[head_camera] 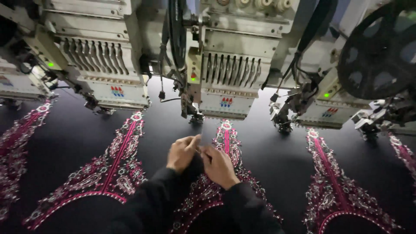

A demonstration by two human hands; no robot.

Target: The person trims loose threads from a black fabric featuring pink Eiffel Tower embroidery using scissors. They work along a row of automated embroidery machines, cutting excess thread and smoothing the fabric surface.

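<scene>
Dim workshop, multi-head embroidery machine over a wide black fabric (277,173) stretched flat as the work bed. Only one view, the head camera looking down.

Head view: three cream sewing heads hang in a row just above the cloth. Left head (108,65), middle head (227,73), right head (325,108), each with a small lit green lamp. Large black reel (377,52) at upper right. Under each head a pink and white paisley motif (117,164) is stitched, pointed at the top and widening toward the viewer; the repeats line up with the heads because each head sews its own copy.

Both hands are in dark sleeves (242,208), brought together just below the middle head's needle area. Left hand (182,152) and right hand (219,167) meet fingertip to fingertip, fingers curled in and pressed together, apparently pinching a thin thread (202,138) that runs up toward the needle. The thread is faint and blurred, so the pinch is a judgement. Hands are held close and high off the cloth, likely to keep the strand taut and in line with the needle. They sit over the middle motif (226,143), hiding part of it. Neither hand touches the machine.
</scene>
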